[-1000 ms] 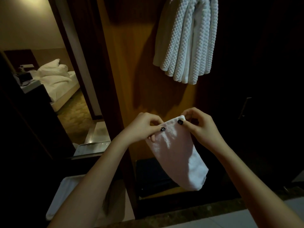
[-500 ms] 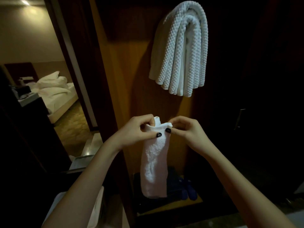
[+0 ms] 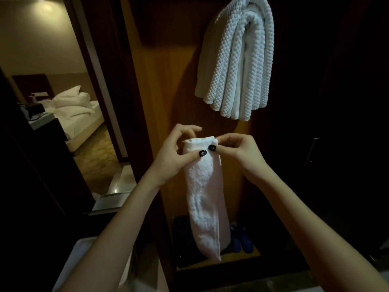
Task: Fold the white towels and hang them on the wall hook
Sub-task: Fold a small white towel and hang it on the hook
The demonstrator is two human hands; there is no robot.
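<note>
White terry cloth, the small towel [image 3: 205,197] hangs in a narrow folded strip in mid-air before a wooden wall panel [image 3: 168,91], held at its top edge by both hands. Its left top corner is hidden behind the left hand [image 3: 174,152], and how many layers are folded cannot be made out. The left grip is closed on the towel: the thumb lies on the front face just below the top edge, while the fingers curl above and behind it, blurred, so their contact is unclear. The right hand [image 3: 240,152] pinches the top right corner tightly between thumb and curled fingers, and the two thumbs are nearly touching.

Above and to the right, a thick waffle towel [image 3: 237,66] hangs doubled over on the wall; whatever carries it is covered by the cloth. Blue shoes [image 3: 242,239] sit low behind the strip, partly hidden by it. At right, everything is dark except a faint door handle [image 3: 313,150]. Through the doorway at left stands a bed [image 3: 84,119] with white pillows.
</note>
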